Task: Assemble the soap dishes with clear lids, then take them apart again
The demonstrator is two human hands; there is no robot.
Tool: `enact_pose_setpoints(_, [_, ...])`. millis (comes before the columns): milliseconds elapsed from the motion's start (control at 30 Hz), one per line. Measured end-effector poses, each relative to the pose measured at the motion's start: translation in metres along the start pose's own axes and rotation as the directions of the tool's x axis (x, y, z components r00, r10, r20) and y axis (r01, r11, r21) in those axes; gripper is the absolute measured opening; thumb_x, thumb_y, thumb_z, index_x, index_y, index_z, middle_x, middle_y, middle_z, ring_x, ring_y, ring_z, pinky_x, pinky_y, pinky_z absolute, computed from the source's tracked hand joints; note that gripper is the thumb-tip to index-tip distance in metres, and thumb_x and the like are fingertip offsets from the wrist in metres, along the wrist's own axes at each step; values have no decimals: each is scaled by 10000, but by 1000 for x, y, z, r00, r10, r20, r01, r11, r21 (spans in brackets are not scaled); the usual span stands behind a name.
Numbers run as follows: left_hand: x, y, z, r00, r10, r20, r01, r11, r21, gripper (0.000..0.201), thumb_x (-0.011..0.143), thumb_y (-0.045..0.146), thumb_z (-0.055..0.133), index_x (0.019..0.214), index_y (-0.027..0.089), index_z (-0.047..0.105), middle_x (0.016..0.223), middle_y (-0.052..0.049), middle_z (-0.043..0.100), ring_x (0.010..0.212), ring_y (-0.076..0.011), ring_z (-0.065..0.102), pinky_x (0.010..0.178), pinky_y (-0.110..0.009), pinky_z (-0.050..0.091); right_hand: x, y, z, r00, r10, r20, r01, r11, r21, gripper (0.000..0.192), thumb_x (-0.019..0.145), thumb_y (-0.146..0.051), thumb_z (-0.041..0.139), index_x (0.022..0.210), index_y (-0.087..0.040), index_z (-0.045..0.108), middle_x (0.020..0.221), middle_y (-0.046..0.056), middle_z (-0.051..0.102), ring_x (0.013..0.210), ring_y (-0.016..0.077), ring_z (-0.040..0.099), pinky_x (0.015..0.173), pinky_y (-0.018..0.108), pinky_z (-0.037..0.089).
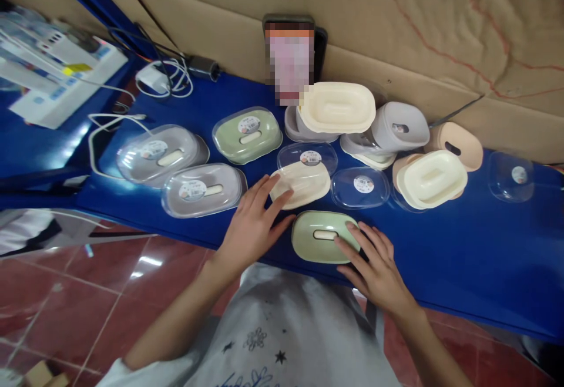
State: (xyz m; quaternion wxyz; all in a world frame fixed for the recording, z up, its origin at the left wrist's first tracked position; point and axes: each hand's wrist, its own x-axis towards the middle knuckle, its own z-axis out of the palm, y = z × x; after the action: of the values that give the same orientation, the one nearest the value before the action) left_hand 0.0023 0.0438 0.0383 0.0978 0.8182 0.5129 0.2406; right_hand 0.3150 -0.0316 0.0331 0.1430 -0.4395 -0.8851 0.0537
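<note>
The fingers (352, 240) of the right hand (374, 266) lie spread and flat on the green soap box (319, 237), pressing it so it does not slide on the blue counter (462, 258). The left hand (253, 222), fingers also wide, touches the cream tray (302, 182) just behind the green box. Beyond it lie clear lids (359, 187), holding nothing.

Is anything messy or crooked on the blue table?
Yes. At the back, a cream tray sits tilted on top of grey boxes piled unevenly. Clear lids lie loose, off their boxes. The green box by the right hand has no lid.
</note>
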Motion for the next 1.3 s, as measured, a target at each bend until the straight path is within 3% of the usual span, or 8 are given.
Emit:
enact_pose_setpoints(133, [5,-2,-12,999,-19,-39,15,995,-95,155,1056,208,660,1207,215,695,1391,-114,718,1497,-349,575,1201,-590,548,13,-9,-1,999,32,4,-32,999,25,477,1066,-333,663,1537,-286,603,1609,114,601,1550,314,487,1256,567,401])
enact_pose_setpoints(267, [-4,10,-43,986,-103,-132,72,973,-219,187,1044,152,671,1213,233,676,1256,-64,760,1368,-284,685,1177,-542,580,21,-12,3,997,67,-39,-63,995,78,525,1055,-310,680,1564,-268,560,1576,142,621,1526,324,519,1227,557,438])
enact_pose_setpoints(367, [-11,14,-54,996,-46,-76,24,963,-267,195,1043,132,664,1207,236,667,1224,-57,758,1331,-266,705,1143,-497,607,27,-11,6,989,108,-103,-92,985,143,610,1046,-314,693,1616,-241,486,1537,174,638,1487,329,565,1204,552,471])
enact_pose_setpoints(667, [-27,2,-32,995,-33,-92,12,974,-227,225,1055,85,608,1257,185,615,1281,-108,708,1449,-273,622,1193,-443,567,8,-5,-10,999,32,-11,-31,994,100,400,1058,-340,680,1450,-265,655,1507,98,683,1511,320,535,1255,565,390])
enact_pose_setpoints(833, [-37,-1,-39,995,7,-103,-17,995,-98,221,1046,116,624,1254,191,632,1257,-119,705,1420,-323,641,1161,-503,587,16,31,-28,981,170,-91,-172,985,-6,713,1084,-152,533,1737,-323,304,1690,99,514,1589,310,454,1279,564,379])
enact_pose_setpoints(933, [-42,-2,-37,996,34,-88,-35,999,-13,212,1036,131,638,1241,185,655,1262,-127,718,1399,-342,658,1143,-507,597,32,43,-29,982,187,-26,-189,973,-133,788,1084,-154,552,1771,-291,190,1693,126,504,1581,337,454,1303,604,332])
enact_pose_setpoints(1067, [-47,-3,-29,999,29,-29,-28,998,50,207,1060,153,602,1256,189,659,1249,-124,748,1355,-327,691,1114,-491,609,30,45,-22,988,147,-50,-154,969,-195,797,1064,-231,657,1755,-303,268,1419,133,700,1341,313,647,1239,576,416])
enact_pose_setpoints(1300, [-54,4,-24,997,50,-55,-46,996,72,331,1042,127,609,1364,196,643,1424,-186,686,1402,-382,646,1108,-573,587,4,37,-21,961,178,-214,-175,984,30,746,1036,-180,673,1709,-338,392,1348,131,645,1410,345,598,1150,540,526])
